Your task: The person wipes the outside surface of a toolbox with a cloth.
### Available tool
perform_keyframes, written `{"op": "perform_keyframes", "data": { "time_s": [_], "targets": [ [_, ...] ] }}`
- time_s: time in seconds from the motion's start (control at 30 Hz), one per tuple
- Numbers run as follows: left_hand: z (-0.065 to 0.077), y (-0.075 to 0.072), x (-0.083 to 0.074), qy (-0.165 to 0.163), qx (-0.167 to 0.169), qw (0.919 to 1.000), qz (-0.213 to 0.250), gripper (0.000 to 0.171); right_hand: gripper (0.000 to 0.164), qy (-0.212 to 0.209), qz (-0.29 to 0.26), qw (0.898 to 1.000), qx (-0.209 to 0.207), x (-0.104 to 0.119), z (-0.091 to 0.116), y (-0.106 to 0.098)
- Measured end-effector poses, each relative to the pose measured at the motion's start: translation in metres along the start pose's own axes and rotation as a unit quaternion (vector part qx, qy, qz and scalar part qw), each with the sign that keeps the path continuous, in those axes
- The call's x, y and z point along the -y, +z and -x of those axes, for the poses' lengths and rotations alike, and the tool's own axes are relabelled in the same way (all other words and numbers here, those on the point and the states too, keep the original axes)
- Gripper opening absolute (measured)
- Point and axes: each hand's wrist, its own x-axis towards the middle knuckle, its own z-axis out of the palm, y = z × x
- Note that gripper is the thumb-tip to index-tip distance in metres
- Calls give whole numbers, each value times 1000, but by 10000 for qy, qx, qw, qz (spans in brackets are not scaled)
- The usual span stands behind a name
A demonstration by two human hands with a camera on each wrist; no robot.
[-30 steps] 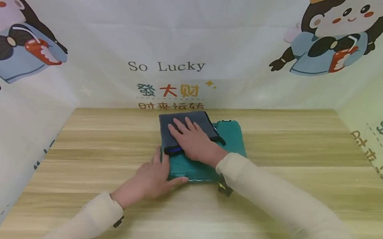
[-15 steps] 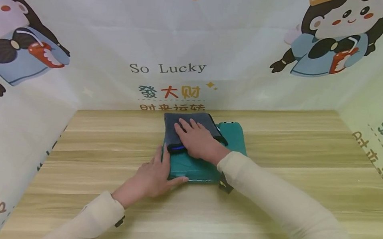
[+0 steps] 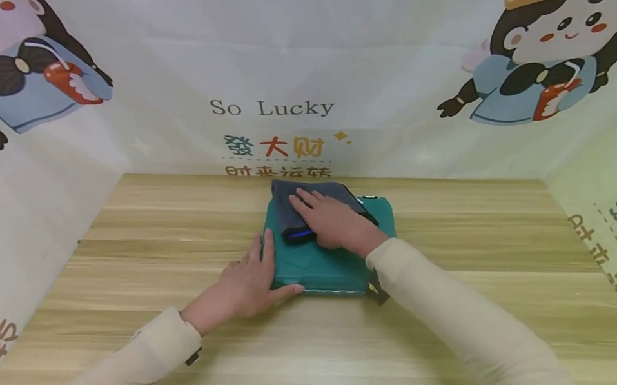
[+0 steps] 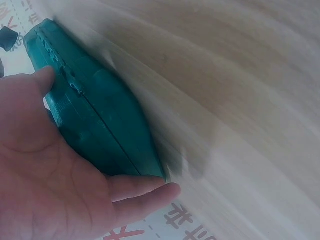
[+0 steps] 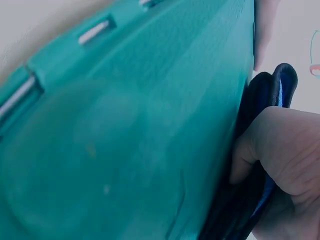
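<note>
A teal hard plastic case (image 3: 322,269) lies flat on the wooden tabletop, with small metal pins along one edge in the right wrist view. On its lid sits a folded grey-blue cloth (image 3: 282,197) with black edging and a bright blue inner side. My right hand (image 3: 331,220) presses down on the cloth with its fingers straight. Its thumb (image 5: 242,162) rests against the dark fold. At the case's near left corner, my left hand (image 3: 247,279) touches it, thumb along the front edge and straight fingers along the left side.
Wood-grain tabletop (image 3: 164,219) surrounds the case. White printed sheets with cartoon figures and lettering form a back wall (image 3: 387,125) close behind it, and side walls stand at left and right.
My right hand and the cloth have slid to the right across the lid, uncovering more of the case's left side. My left hand stays at the corner.
</note>
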Motion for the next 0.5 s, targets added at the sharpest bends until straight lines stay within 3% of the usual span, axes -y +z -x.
{"op": "perform_keyframes", "data": {
  "time_s": [0.2, 0.5],
  "targets": [
    [0, -1, -1, -44, 10, 10000, 5, 114, 65, 45, -139, 9998, 147, -9, 4, -4],
    [1, 0, -3, -61, -66, 9999, -48, 114, 54, 6, 455, 9986, 277, -28, 13, -5]
  ]
}}
